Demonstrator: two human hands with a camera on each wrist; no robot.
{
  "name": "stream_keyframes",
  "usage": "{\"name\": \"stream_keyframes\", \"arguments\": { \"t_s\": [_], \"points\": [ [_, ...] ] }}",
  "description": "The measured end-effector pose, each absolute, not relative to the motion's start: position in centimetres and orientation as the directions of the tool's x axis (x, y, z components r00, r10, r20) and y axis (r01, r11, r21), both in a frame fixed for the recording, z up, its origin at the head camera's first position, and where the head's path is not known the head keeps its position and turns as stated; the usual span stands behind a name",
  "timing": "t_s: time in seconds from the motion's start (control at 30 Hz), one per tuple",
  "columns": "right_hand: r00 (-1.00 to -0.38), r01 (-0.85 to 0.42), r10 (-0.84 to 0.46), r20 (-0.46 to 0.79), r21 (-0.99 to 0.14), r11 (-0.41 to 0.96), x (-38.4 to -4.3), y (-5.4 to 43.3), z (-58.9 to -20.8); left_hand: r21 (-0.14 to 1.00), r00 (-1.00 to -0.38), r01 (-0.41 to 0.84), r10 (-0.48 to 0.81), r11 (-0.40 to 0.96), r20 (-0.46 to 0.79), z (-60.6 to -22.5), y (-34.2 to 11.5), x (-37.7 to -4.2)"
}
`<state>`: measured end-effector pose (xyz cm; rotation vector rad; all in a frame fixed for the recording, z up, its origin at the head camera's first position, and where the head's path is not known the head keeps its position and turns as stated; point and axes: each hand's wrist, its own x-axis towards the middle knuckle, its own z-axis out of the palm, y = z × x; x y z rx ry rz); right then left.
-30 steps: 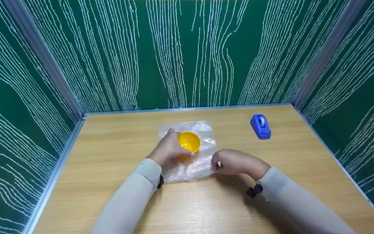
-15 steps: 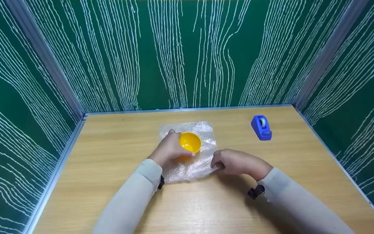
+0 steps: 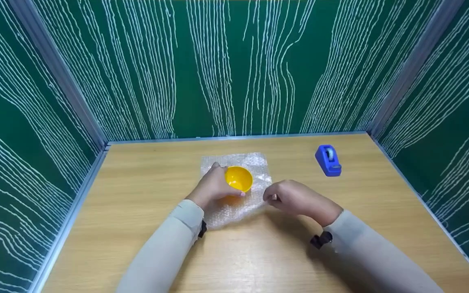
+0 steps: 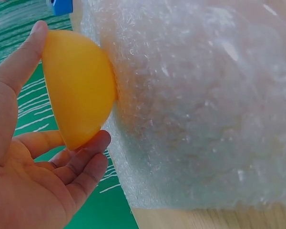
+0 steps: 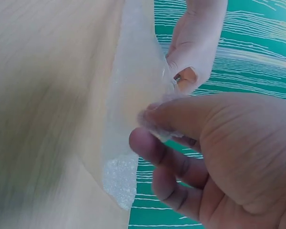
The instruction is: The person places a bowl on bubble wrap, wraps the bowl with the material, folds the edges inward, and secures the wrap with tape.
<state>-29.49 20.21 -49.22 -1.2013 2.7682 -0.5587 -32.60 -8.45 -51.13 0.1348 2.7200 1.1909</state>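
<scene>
A yellow bowl sits upright on a sheet of clear bubble wrap in the middle of the table. My left hand holds the bowl from its left side, thumb on the near rim and fingers on the far side. In the left wrist view the bowl rests with its base against the bubble wrap. My right hand pinches the near right corner of the sheet between thumb and index finger and has it raised off the wood. The right wrist view shows the lifted bubble wrap bending up to the fingertips.
A blue tape dispenser with a roll in it stands at the back right of the wooden table. Green walls with white wavy lines enclose the table at the back and both sides.
My right hand has raised the near right corner of the bubble wrap and moved slightly up and away from me. The left hand and the bowl stay in place.
</scene>
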Motion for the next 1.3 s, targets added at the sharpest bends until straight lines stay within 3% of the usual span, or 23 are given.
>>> {"name": "stream_keyframes", "arguments": {
  "t_s": [0.67, 0.93, 1.3],
  "points": [
    [-0.756, -0.654, -0.593, 0.275, -0.352, 0.670, -30.8, 18.1, -47.8, 0.746, -0.979, -0.040, 0.123, 0.665, -0.163, -51.0, -8.4, -32.5],
    [-0.719, -0.693, -0.581, 0.382, -0.319, 0.647, -31.9, 16.9, -47.8, 0.724, -0.977, -0.035, 0.131, 0.689, -0.171, -50.6, -8.3, -32.6],
    [-0.695, -0.716, -0.581, 0.423, -0.331, 0.615, -33.9, 15.2, -48.0, 0.727, -0.967, -0.047, 0.152, 0.685, -0.206, -50.5, -8.8, -33.0]
  ]
}}
